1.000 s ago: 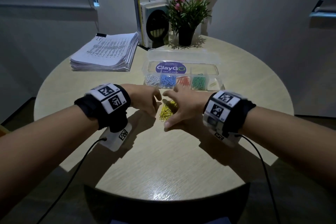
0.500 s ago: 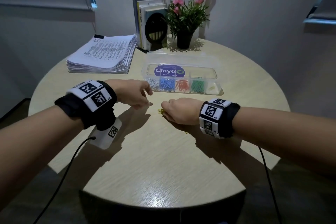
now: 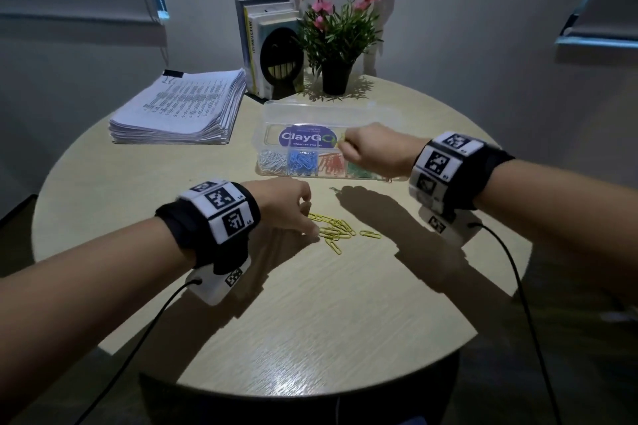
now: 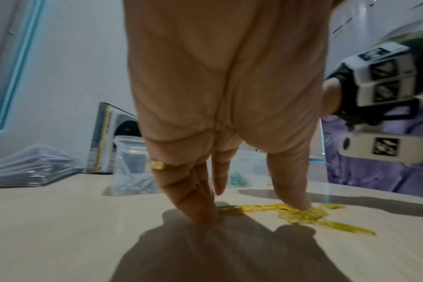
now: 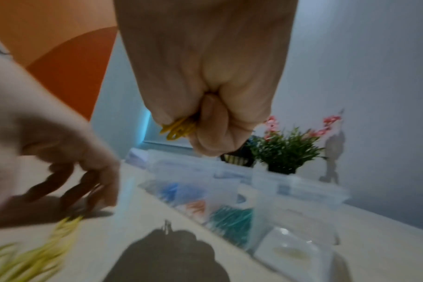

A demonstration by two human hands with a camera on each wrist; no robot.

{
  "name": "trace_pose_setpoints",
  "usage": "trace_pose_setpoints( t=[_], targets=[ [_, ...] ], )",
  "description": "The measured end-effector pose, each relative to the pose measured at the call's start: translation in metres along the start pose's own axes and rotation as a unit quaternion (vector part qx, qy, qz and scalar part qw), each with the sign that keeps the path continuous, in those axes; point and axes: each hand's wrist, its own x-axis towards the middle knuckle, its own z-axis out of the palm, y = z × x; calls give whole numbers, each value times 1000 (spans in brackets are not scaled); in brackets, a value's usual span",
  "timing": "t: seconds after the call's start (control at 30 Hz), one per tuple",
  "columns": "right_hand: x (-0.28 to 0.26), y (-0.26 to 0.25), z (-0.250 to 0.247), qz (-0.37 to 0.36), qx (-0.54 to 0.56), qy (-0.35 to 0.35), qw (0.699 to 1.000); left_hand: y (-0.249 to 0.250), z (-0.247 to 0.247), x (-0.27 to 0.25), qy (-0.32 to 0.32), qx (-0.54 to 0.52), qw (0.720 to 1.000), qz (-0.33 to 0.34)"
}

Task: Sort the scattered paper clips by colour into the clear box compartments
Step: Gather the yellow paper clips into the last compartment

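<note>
Clear box (image 3: 312, 114) stood on the table (image 3: 310, 304), directly under the right hand (image 3: 374, 148), which was clenched around a bunch of yellow clips (image 5: 178, 128). Left hand (image 3: 279, 209), fingers extended, touched the loose yellow paper clips (image 3: 336, 229) nearby.

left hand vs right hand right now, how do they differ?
Left hand is low at the table, fingers extended down onto the loose yellow clips; right hand is raised over the clear box. Left hand grips nothing visible; right hand is fisted around a bunch of yellow clips. Both wear marker wristbands.
</note>
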Motion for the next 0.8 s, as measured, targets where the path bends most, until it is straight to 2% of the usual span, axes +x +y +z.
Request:
trace_pose_setpoints(
  t=[0.13, 0.27, 0.4, 0.57, 0.7, 0.8],
  targets=[
    [12, 33, -18, 63, -17, 74, 995, 28, 6, 6, 15, 25, 999, 23],
    [33, 57, -19, 112, 18, 107, 988, 46, 13, 14, 19, 34, 998, 50],
    [48, 67, -6, 131, 22, 93, 987, 48, 10, 22, 28, 12, 997, 74],
    [56, 78, 8, 157, 38, 84, 983, 49, 8, 24, 25, 36, 996, 83],
    [55, 83, 9, 171, -3, 61, 983, 50, 7, 24, 10, 41, 995, 86],
    [52, 84, 9, 186, -25, 72, 980, 51, 5, 23, 0, 47, 995, 83]
  ],
)
